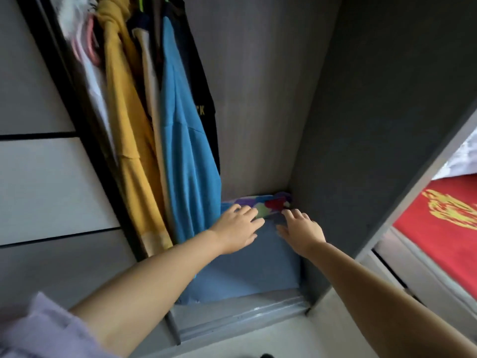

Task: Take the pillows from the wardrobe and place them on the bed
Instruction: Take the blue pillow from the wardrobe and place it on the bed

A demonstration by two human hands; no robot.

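Observation:
A blue pillow [247, 270] stands on the floor of the open wardrobe [361, 125], leaning back. Behind it a second pillow [268, 204] with a purple, red and green pattern shows only along its top edge. My left hand [238, 228] lies over the top of the blue pillow, fingers spread and reaching onto the patterned one. My right hand [300, 228] rests beside it on the same top edge, fingers apart. Neither hand has closed on anything. The bed [444, 228] with a red cover shows at the right, past the wardrobe's side wall.
Clothes hang at the left of the pillows: a blue garment [185, 151], a mustard one [126, 140], a black one and pale ones. The sliding door [38, 177] stands at the left. The door track [240, 316] runs along the floor in front.

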